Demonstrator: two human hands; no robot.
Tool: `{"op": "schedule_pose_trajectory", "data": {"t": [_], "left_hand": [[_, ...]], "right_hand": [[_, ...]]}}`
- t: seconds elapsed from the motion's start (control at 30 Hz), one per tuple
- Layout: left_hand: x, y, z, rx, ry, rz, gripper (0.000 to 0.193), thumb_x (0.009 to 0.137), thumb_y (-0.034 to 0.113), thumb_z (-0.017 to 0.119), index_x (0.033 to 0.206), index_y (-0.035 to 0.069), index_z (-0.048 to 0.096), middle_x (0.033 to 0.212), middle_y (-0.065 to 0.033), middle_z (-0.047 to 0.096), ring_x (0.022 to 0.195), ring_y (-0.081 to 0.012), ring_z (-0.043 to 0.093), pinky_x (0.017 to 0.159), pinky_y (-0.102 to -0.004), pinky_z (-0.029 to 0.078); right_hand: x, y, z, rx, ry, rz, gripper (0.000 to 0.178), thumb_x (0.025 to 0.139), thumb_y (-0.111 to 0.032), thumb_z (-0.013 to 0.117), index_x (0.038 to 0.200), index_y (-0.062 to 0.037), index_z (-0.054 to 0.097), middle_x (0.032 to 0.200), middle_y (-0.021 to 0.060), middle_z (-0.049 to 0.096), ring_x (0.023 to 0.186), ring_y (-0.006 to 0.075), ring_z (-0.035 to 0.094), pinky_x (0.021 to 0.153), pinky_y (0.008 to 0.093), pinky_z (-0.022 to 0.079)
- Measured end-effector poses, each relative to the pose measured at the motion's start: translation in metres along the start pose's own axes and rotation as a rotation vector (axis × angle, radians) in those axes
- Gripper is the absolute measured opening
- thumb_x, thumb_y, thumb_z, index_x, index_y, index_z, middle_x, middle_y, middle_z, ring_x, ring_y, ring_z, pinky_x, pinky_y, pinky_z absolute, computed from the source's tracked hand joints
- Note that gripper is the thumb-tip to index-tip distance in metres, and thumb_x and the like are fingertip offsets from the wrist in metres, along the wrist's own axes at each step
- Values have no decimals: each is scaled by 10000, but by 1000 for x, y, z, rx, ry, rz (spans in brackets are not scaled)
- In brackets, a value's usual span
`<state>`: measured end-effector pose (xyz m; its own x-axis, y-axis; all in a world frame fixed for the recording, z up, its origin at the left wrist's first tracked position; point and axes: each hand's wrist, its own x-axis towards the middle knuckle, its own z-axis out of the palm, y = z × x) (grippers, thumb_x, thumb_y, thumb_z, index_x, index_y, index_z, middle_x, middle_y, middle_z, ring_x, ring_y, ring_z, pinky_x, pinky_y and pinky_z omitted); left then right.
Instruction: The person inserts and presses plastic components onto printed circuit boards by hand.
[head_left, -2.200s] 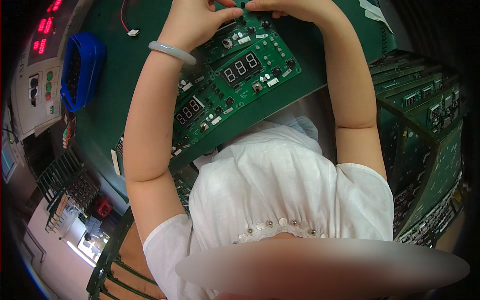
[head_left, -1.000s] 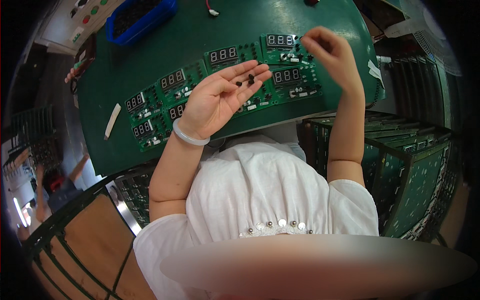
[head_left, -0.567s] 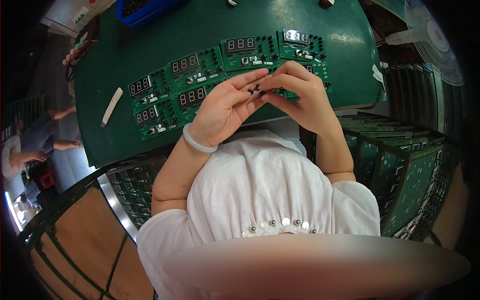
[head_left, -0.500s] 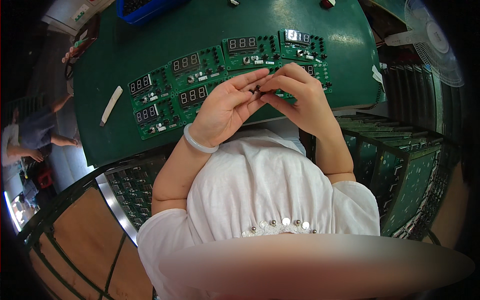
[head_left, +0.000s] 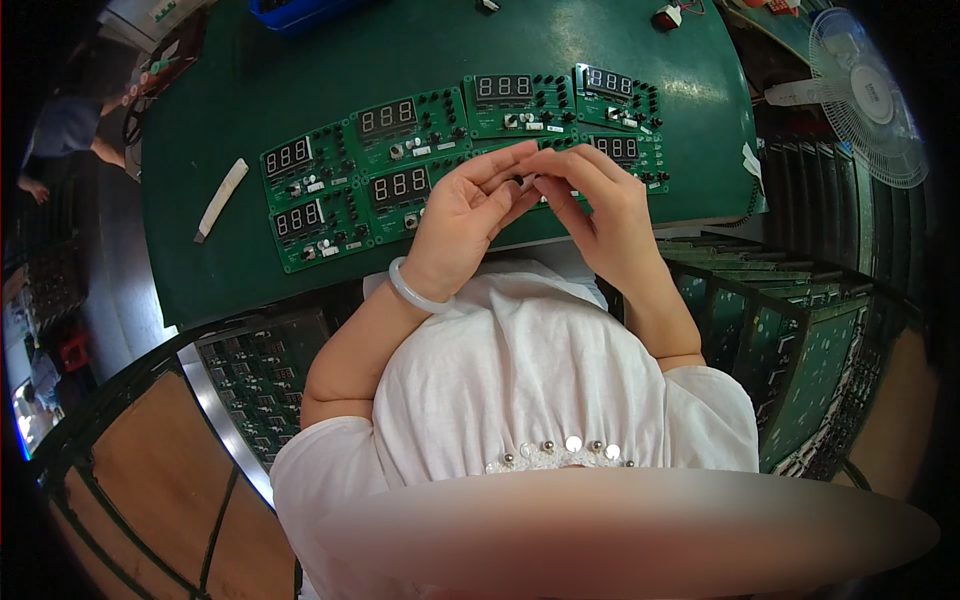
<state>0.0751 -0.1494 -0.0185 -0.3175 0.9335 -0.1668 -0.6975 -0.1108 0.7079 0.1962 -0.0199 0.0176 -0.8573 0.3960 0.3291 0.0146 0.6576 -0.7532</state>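
Note:
Palm up and half curled, my left hand [head_left: 458,215] wears a pale bangle [head_left: 412,288] at the wrist and holds a small black part [head_left: 518,181] near its fingertips. From the other side my right hand [head_left: 608,205] meets those fingertips, its thumb and fingers pinched together. What that pinch holds, if anything, is too small to make out. Under and beyond both hands lie several green circuit boards [head_left: 433,132] in two rows, with three-digit displays and black buttons. My hands partly cover the front row.
The boards lie on a green table [head_left: 300,70]. A white strip [head_left: 222,200] lies left of them, a blue bin [head_left: 300,12] at the back. Racks of boards [head_left: 800,310] stand at my right, another rack [head_left: 255,375] at my left. A white fan [head_left: 865,95] is far right.
My left thumb has moved in toward the fingers, over the palm, and the black part sits nearer the fingertips. Seen from my head, the boards have shifted slightly rightward. The person at left has moved.

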Motion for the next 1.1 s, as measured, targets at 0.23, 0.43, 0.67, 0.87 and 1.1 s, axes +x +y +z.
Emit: {"op": "schedule_pose_trajectory", "data": {"t": [0.23,0.43,0.67,0.87,1.1], "left_hand": [[-5,-5,2,305,21,211,454,1004,-24,498,1447,-56,406,1332,-180,594,1196,-201,605,1039,-321,501],[-9,-3,0,531,36,330,485,998,-47,487,1470,-45,377,1325,-210,607,1183,-205,619,1017,-313,506],[-12,0,-4,792,-24,473,635,992,-68,441,1568,43,198,1316,-198,629,1154,-186,640,966,-289,523],[-14,2,-2,826,-36,396,743,968,-93,443,1590,74,71,1318,-158,638,1124,-193,659,943,-281,539],[-11,2,0,957,-39,420,784,903,-144,428,1581,54,87,1305,-158,640,1060,-286,698,915,-336,573]], "right_hand": [[-6,-5,6,-83,96,-50,213,808,39,723,1002,-46,694,913,105,676,768,256,673,630,329,537],[-4,-12,0,36,80,2,234,778,79,731,975,-42,691,903,86,680,781,240,676,630,324,535],[-3,-9,2,-10,89,-97,210,767,75,735,936,-42,691,890,82,672,779,236,670,627,315,529],[-6,-11,2,-38,34,-64,181,767,52,742,911,-48,694,862,81,654,757,239,651,606,328,514],[-3,-8,1,-118,-62,-137,204,716,44,722,899,-34,676,873,78,642,760,272,621,649,354,518]]}}
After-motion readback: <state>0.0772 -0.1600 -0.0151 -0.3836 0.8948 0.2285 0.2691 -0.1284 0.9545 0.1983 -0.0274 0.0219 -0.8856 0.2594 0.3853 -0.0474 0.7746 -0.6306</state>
